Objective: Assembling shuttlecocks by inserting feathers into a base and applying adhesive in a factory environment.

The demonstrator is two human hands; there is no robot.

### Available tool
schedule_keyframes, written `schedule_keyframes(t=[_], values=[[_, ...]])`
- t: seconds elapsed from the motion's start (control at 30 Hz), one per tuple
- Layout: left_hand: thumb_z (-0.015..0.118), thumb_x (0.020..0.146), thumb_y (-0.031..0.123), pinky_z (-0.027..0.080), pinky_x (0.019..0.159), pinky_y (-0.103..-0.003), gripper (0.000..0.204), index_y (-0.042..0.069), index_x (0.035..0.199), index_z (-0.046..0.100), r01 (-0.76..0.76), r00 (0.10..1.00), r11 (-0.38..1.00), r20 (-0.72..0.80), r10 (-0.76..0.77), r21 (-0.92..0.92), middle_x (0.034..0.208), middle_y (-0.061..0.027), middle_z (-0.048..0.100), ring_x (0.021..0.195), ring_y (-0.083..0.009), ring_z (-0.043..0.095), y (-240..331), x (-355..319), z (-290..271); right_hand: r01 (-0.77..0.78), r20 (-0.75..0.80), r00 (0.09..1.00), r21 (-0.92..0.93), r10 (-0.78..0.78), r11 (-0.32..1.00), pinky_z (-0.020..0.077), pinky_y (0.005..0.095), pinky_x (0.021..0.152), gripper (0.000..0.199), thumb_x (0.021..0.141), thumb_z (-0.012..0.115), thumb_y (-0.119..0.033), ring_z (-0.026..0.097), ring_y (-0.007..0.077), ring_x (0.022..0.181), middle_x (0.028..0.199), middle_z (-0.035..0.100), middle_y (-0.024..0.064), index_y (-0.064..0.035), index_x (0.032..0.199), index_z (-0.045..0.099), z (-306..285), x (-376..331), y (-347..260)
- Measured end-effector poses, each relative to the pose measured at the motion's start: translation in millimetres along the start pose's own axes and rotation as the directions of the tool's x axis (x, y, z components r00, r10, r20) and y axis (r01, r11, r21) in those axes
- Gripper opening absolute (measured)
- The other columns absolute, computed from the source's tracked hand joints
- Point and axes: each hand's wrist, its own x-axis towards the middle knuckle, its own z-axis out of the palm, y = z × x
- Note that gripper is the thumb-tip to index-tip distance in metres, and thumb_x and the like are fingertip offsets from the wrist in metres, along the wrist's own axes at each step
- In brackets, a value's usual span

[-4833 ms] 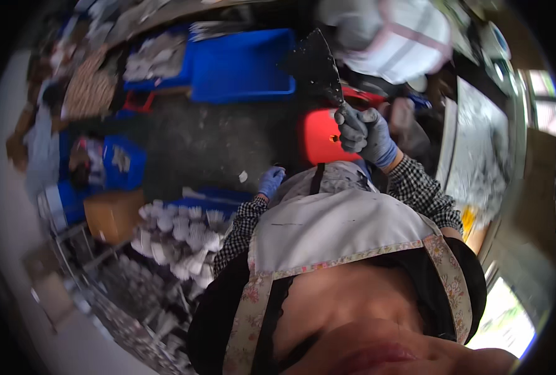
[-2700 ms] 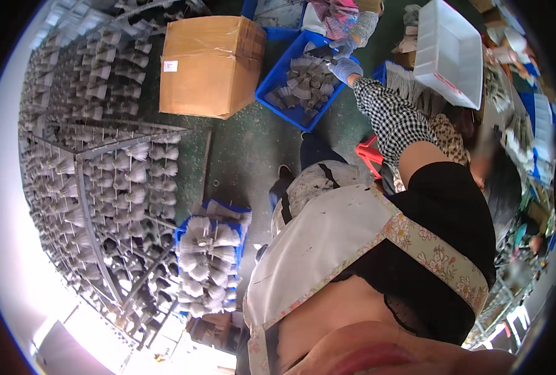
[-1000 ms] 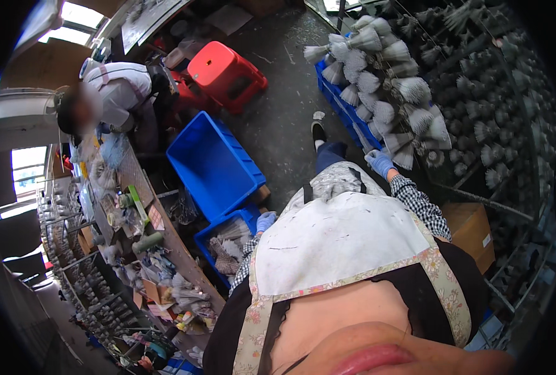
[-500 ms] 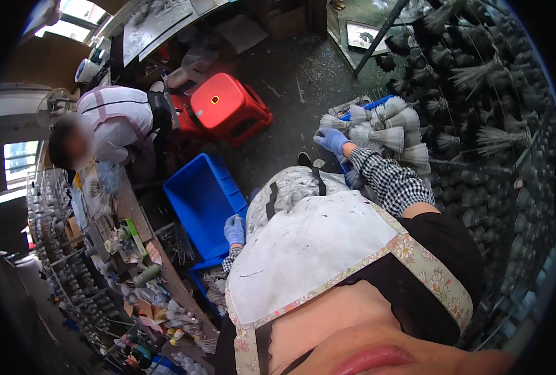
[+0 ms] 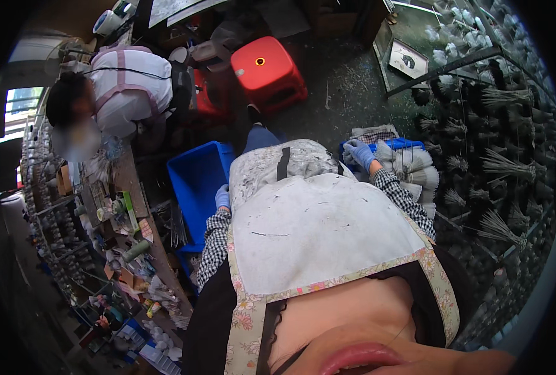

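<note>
My right hand (image 5: 359,154), in a blue-grey glove, is closed at the near-left corner of a blue crate (image 5: 398,143), with its fingers bent over the rim. The crate is heaped with pale bundles of bristles (image 5: 413,166), flared at one end. My left hand (image 5: 222,197), gloved alike, lies against the right side of a deep blue bin (image 5: 193,164). Its fingers are partly hidden, and whether they grip the rim does not show. No loose object is visible in either hand. A checked cloth (image 5: 374,133) lies at the crate's far edge.
Red plastic stools (image 5: 270,67) stand ahead. A co-worker (image 5: 128,84) bends over the cluttered workbench (image 5: 142,215) at left. On the right, a metal rack (image 5: 459,75) holds many hanging bristle bundles. My leg and shoe (image 5: 260,132) show beyond my apron.
My view has shifted and turned. A leg and shoe now reach forward toward the stools. My left hand sits farther forward along the bin's side; my right hand stays at the crate, its fingers more bent.
</note>
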Motion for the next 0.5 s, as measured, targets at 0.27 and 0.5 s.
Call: schedule_keyframes(t=[0.27,0.5], values=[[0.062,0.084,0.026,0.05,0.079,-0.038,0.027,0.006,0.099,0.07,0.06,0.991,0.994,0.123,-0.049,-0.092,0.097,-0.0189,0.07,0.091,-0.0317,0.067,30.7,135.7,-6.6,0.026,-0.195,0.98,-0.09,-0.043,0.996,0.0513,0.0278,0.063,0.025,0.094,0.061,-0.028,0.062,0.013,0.068,0.082,0.068,0.007,-0.005,0.104,0.064,26.8,84.7,-154.2],[0.055,0.09,0.04,0.053,0.073,-0.038,0.036,0.009,0.091,0.073,-0.173,0.956,0.984,0.248,0.156,0.049,0.091,-0.01,0.072,0.079,-0.0246,0.068,-48.1,398.0,9.1,0.214,-0.368,0.852,-0.406,-0.373,0.889,0.0521,0.0322,0.068,0.022,0.091,0.062,-0.026,0.064,0.0151,0.072,0.084,0.069,0.0073,-0.009,0.103,0.066,61.7,179.9,-330.3]])
